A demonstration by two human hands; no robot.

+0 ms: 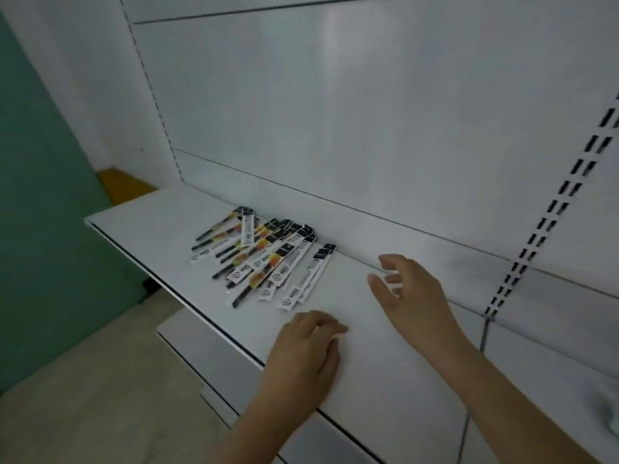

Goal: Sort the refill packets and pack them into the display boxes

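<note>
While refill packets (264, 254) litter the shelf (160, 212), both hands hold nothing.

Legible text: none. The refill packets (264, 256), piled on the white shelf (160, 222), carry printed matter that is too small and blurred to read: black header bands with pale marks, orange-and-yellow label patches, and small round emblems near their lower ends. No letter, numeral or brand name can be made out on any of them. The back panel (368, 112) of the shelving bears no visible lettering or sign.
</note>
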